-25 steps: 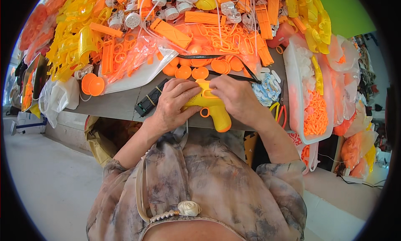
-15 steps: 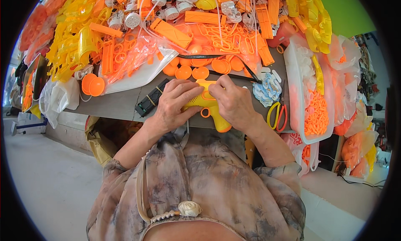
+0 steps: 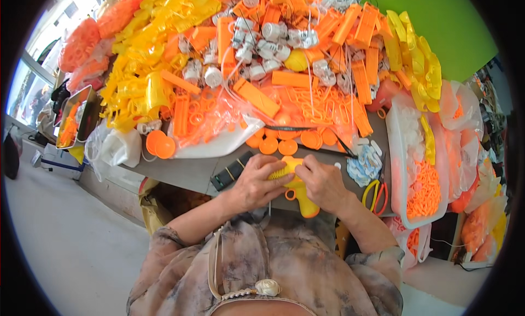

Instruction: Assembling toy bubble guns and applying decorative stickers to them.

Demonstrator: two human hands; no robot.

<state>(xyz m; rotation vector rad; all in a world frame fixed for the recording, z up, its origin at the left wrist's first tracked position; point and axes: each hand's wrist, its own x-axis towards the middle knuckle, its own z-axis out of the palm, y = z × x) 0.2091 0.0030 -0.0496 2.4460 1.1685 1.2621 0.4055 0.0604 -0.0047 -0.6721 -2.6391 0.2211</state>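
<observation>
A yellow plastic toy gun (image 3: 308, 206) is held just above the table's near edge, its handle pointing down toward me. My left hand (image 3: 256, 183) is wrapped around the barrel end, covering much of it. At the other end, the fingers of my right hand (image 3: 324, 180) are pinched against the top of the body; whether they hold a small part is hidden. A small orange ring (image 3: 290, 194) sticks out beside the handle like a trigger. Left of my left hand lies a dark block with a band (image 3: 232, 171). Several orange round caps (image 3: 287, 147) lie just beyond the hands.
A heap of yellow shells (image 3: 128, 97), orange cases (image 3: 257, 97) and white motor-like units (image 3: 273, 34) fills the far side. To the right are scissors (image 3: 381, 195), a blue-white cloth (image 3: 365, 165) and a translucent bin (image 3: 397, 201) with orange pieces. A black strap (image 3: 287, 128) lies beyond my hands.
The whole view has tilted, so everything sits lower and further right in the picture. Both hands still grip the toy gun, with small shifts of the fingers.
</observation>
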